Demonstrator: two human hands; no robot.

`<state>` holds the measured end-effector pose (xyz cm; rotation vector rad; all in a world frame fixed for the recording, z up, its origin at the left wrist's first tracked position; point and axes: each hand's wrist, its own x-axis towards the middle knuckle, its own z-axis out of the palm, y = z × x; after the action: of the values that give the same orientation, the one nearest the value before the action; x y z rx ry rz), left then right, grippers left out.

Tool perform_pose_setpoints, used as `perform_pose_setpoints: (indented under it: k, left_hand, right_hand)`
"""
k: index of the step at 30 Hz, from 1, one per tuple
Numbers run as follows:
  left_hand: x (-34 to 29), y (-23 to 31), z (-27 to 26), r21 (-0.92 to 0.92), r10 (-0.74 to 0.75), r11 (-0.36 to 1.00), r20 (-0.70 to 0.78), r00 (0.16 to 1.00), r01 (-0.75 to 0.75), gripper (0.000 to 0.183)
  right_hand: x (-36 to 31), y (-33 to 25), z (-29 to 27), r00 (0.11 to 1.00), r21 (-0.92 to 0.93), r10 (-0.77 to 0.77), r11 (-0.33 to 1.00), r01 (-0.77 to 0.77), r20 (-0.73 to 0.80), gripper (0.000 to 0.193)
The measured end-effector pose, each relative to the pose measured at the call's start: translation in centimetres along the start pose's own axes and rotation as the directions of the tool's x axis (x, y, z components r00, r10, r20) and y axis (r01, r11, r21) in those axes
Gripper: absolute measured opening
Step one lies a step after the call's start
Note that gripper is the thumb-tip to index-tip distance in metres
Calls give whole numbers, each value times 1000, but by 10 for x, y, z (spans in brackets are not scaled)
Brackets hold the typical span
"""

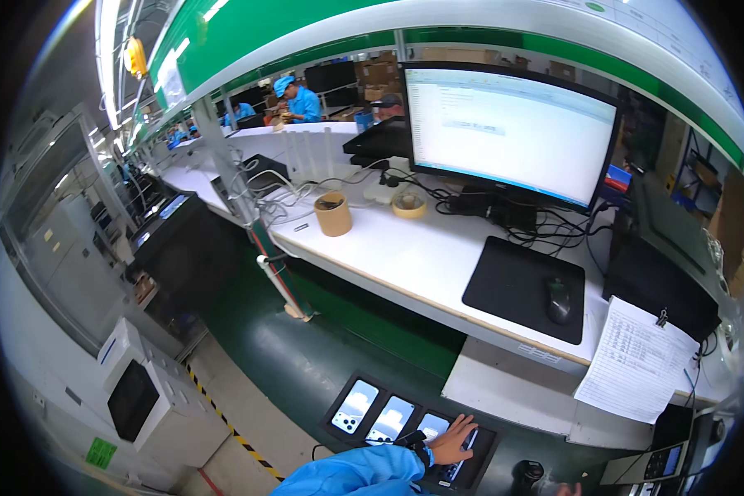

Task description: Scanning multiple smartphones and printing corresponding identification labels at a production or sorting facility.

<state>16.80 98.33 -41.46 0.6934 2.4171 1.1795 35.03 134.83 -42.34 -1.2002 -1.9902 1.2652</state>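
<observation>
A black tray [485, 463] at the bottom of the view holds several smartphones in a row. The leftmost phone [356, 405] shows a pale lit picture with dark round shapes near its lower end, and the phone [391, 419] beside it looks alike. My left hand [452, 443], in a blue sleeve, lies with fingers stretched over the rightmost phone [452, 471], partly hiding it and the one to its left. It seems to touch the screen rather than grip anything. Only a blurred bit of my right hand [569, 490] shows at the lower edge; its fingers cannot be made out.
Ahead stands a white bench [388, 260] with a monitor [508, 132], a mouse [558, 299] on a black pad, tape rolls and tangled cables. Clipped papers [636, 360] hang over its edge. A dark round object [527, 473] is right of the tray. People in blue work farther back.
</observation>
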Motion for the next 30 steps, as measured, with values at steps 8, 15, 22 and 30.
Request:
perform_pose_setpoints:
  k: [8,15,22,30]
  left_hand:
    - [-2,0,-6,-4,26,1000,-53,998,-26,76]
    - [-7,-16,18,2,19,1000,34,999,-19,82]
    - [16,3,-25,79,14,997,132,991,-24,95]
    - [24,7,-33,49,-78,997,289,954,67,83]
  right_hand:
    - [40,-22,-107,898,718,383,686,-118,-218,46]
    - [46,33,-140,849,644,449,743,-181,-279,54]
    - [-110,-162,13,339,-47,281,826,-562,898,22]
    - [-245,-182,130,-261,-21,42,996,82,964,35]
